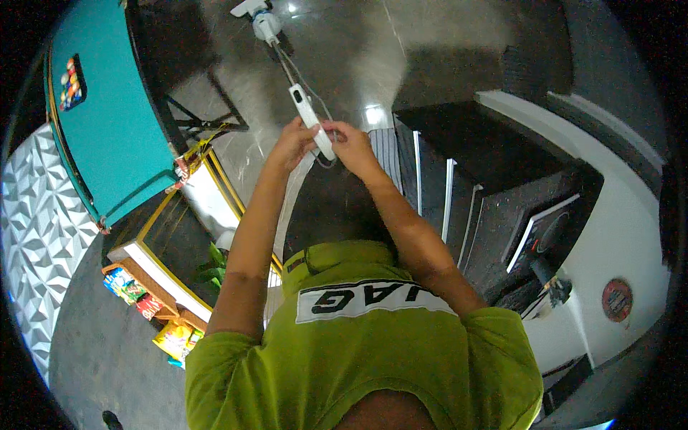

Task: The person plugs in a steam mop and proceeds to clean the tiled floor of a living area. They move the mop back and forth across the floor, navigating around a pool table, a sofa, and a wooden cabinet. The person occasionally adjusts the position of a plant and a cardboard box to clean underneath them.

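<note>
A white upright stick vacuum cleaner stands before me, its floor head and white body far forward on the floor. Its slim tube rises towards me to a white handle with a dark oval spot near its front end. My left hand grips this handle from the left side. On the other side, my right hand has its fingers bent at the handle and a grey power cord. The cord runs beside the tube and loops below the handle; the exact finger contact is partly hidden.
Left is a teal pool table with racked balls. Nearer stand a white-and-gold counter, snack packs in a wicker basket and a green plant. On the right are a dark drawer cabinet and a striped cloth.
</note>
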### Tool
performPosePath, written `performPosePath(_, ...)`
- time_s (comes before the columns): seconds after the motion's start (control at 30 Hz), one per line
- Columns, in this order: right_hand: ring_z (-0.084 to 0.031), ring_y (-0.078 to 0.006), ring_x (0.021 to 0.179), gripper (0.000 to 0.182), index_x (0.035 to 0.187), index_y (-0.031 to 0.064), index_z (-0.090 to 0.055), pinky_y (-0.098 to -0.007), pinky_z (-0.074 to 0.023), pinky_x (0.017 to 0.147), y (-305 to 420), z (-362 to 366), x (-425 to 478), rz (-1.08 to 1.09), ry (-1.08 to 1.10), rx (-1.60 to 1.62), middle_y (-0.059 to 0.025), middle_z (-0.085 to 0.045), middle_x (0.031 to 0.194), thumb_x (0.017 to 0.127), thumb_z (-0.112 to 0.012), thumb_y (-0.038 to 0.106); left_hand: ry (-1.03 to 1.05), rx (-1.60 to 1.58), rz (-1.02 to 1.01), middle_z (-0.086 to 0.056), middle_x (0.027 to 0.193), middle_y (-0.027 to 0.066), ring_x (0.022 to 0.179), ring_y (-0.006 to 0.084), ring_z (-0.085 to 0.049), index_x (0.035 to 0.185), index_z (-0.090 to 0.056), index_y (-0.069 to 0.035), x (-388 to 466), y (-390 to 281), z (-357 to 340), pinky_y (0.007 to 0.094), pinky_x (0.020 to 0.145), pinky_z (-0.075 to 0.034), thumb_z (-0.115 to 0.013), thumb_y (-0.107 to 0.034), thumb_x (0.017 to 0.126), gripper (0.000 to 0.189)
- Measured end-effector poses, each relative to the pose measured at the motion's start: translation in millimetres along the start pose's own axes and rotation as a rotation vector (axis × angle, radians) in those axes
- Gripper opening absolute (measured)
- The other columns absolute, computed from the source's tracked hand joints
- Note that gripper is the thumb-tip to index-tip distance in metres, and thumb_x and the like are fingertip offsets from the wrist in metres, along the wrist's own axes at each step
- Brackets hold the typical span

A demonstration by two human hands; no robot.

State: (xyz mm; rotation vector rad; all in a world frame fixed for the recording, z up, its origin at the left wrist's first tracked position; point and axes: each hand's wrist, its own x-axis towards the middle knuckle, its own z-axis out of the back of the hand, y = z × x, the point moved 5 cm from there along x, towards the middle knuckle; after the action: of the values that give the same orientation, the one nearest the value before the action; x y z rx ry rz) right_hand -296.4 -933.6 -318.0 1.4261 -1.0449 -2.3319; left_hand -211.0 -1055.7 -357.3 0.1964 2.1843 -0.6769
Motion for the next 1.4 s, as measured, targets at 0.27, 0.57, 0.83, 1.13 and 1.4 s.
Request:
performPosePath(0.27, -0.065, -0.036, 0.096, 0.022, 0.103, 0.0061, -0.069, -0.0412, -0.0513, 0.086, -68, 27, -50, 0.334, -0.345, -0.385, -0.0152, -0.068, 0.103, 0.084, -0.064, 0.015, -0.066, 0.106, -0.081, -0.063, 0.112, 0.0162, 0.101, 0.0295, -0.065, 0.124, -0.048, 0.004, -17, 24, 11, 0.0443, 0.091, -0.054, -0.058, -0.02, 0.094, 0.039)
performPosePath(0.57, -0.066, -0.0279, 0.094, 0.045, 0.123, 0.0043, -0.061, -0.0355, -0.0496, 0.082, -171, -24, -145, 0.029, -0.021, 0.037, -0.018, -0.068, 0.104, 0.095, -0.056, 0.039, 0.073, 0.117, 0.04, -0.062, 0.113, 0.0069, 0.101, 0.019, -0.062, 0.125, -0.052, -0.005, -95, 227, -26, 0.0323, 0.082, -0.055, -0.062, -0.02, 0.092, 0.038)
performPosePath(0.83, -0.067, -0.0295, 0.084, 0.05, 0.117, 0.0028, -0.06, -0.0388, -0.0516, 0.073, -274, -24, -295, -0.317, -0.031, 0.141, -0.018, -0.068, 0.095, 0.095, -0.053, 0.047, 0.128, 0.04, 0.217, -0.061, 0.097, 0.0038, 0.079, 0.0127, -0.058, 0.114, -0.055, -0.003, -198, 343, -91, 0.0256, 0.063, -0.048, -0.06, -0.008, 0.088, 0.026)
performPosePath(1.13, -0.068, -0.0301, 0.082, 0.052, 0.111, 0.0011, -0.061, -0.0365, -0.0546, 0.066, -269, -57, -206, -0.221, -0.09, 0.077, -0.0191, -0.067, 0.092, 0.089, -0.061, 0.048, 0.13, 0.279, 0.201, -0.063, 0.098, 0.0053, 0.084, 0.0173, -0.062, 0.111, -0.056, -0.002, -138, 322, -39, 0.0314, 0.073, -0.052, -0.058, -0.006, 0.088, 0.023)
performPosePath(1.4, -0.061, -0.0159, 0.059, 0.038, 0.097, -0.0014, -0.063, -0.0298, -0.0445, 0.045, -310, -29, -249, -0.235, -0.144, 0.108, -0.0101, -0.06, 0.069, 0.092, -0.062, 0.037, 0.579, 1.604, 0.035, -0.071, 0.078, 0.0147, 0.071, 0.0273, -0.07, 0.098, -0.07, -0.006, -138, 314, -83, 0.0375, 0.07, -0.056, -0.059, -0.049, 0.086, 0.046)
